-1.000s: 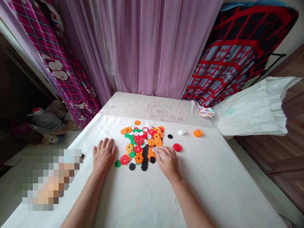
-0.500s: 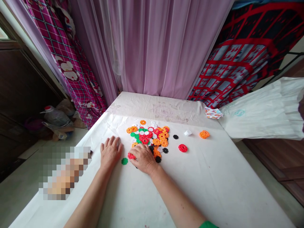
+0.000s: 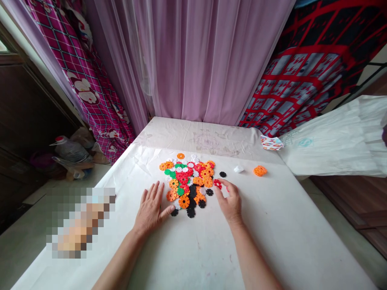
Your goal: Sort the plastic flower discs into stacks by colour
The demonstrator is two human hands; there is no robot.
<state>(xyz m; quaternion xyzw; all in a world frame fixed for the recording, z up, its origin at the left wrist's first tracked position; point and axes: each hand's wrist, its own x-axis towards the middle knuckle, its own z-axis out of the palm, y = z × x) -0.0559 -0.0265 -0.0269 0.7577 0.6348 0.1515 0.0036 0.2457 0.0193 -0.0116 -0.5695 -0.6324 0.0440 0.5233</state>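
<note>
A pile of notched plastic discs in red, orange, green, white and black lies on the white-covered table. My left hand rests flat at the pile's lower left, fingers spread, its thumb by a black disc. Right of the pile, my right hand pinches a red disc between thumb and fingers. Another red piece shows partly behind those fingers. Farther right sit a white cluster and an orange cluster.
A lone black disc lies between the pile and the white cluster. A small patterned paper item is at the back right edge, beside a white bag. Purple curtains hang behind the table.
My right hand has moved right from the pile's lower left with a red disc. My left hand has shifted right towards the pile. The green disc near it no longer shows there.
</note>
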